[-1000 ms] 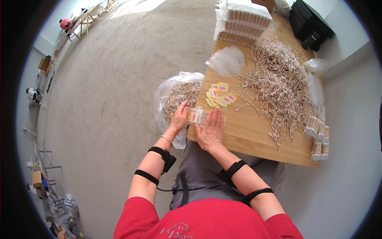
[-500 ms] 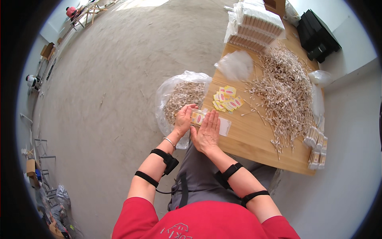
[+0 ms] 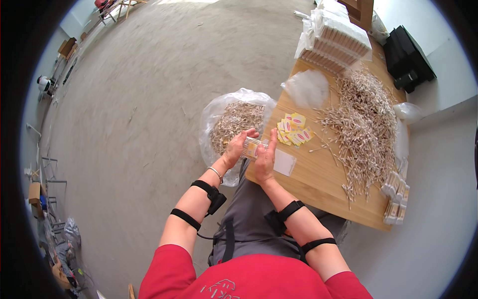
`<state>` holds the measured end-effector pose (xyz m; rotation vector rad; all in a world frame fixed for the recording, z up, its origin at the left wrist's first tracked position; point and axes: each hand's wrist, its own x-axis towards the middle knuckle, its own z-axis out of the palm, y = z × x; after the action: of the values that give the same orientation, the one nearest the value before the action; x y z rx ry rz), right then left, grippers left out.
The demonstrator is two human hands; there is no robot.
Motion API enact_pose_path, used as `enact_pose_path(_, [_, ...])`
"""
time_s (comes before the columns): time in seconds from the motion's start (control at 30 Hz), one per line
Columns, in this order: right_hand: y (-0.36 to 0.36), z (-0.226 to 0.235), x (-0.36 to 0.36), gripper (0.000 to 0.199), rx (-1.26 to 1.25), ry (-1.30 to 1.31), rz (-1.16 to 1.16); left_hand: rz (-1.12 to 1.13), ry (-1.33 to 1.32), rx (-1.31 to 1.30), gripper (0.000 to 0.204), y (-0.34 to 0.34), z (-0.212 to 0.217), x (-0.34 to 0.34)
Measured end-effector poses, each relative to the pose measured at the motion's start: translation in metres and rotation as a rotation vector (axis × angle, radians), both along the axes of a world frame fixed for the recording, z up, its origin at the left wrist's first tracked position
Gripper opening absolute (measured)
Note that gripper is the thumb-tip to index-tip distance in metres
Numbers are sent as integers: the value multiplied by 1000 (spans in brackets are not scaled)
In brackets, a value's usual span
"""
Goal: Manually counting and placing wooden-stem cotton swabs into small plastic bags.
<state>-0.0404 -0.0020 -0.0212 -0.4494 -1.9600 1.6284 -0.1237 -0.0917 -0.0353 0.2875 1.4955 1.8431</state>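
Observation:
A small clear pack of cotton swabs [image 3: 251,148] with a yellow-and-white card inside is held between my hands, over the table's near left corner. Around its left end curl the fingers of my left hand [image 3: 236,149]. At the other end, my right hand [image 3: 265,162] has its thumb against the pack and its index finger stretched out; its remaining fingers are partly hidden. A white card-like piece [image 3: 285,163] lies on the table just right of my right hand. Beyond it sits a loose pile of yellow-and-white printed cards [image 3: 295,130].
A heap of loose cotton swabs [image 3: 361,127] covers the table's [image 3: 318,187] right side. Clear bags [image 3: 307,88] and stacked swab bundles [image 3: 336,42] lie farther back. Finished-looking packs [image 3: 397,192] sit at the right edge. A plastic sack of swabs [image 3: 236,122] stands left; a black bin [image 3: 409,57] is far right.
My right hand has turned from lying flat over the pack to standing more on edge, thumb against the pack. The pack is now tilted. The whole view has shifted slightly.

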Motion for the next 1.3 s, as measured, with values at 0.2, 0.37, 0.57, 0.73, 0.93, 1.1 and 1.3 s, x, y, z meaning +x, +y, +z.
enact_pose_path(0.2, [-7, 8, -8, 63, 14, -22, -13, -55, 30, 41, 54, -3, -1, -1])
enact_pose_path(0.37, [1, 11, -6, 59, -48, 5, 41, -47, 31, 75, 53, -3, -12, 4])
enact_pose_path(0.57, [73, 12, 14, 49, 235, -39, -84, 45, 5, 14, 56, -9, -13, 4])
enact_pose_path(0.73, [159, -5, 53, 39, 868, -332, -328, 17, 82, -36, 45, -4, -12, 0])
enact_pose_path(0.93, [148, 0, 98, 36, 920, -367, -158, 36, 118, -67, 37, -9, -25, -3])
enact_pose_path(1.1, [129, 4, 127, 34, 936, -349, -166, 428, 1285, -1003, 43, 15, -4, 26])
enact_pose_path(1.3, [127, -2, 157, 34, 845, -222, -127, -158, 1355, -376, 53, 91, 35, 102])
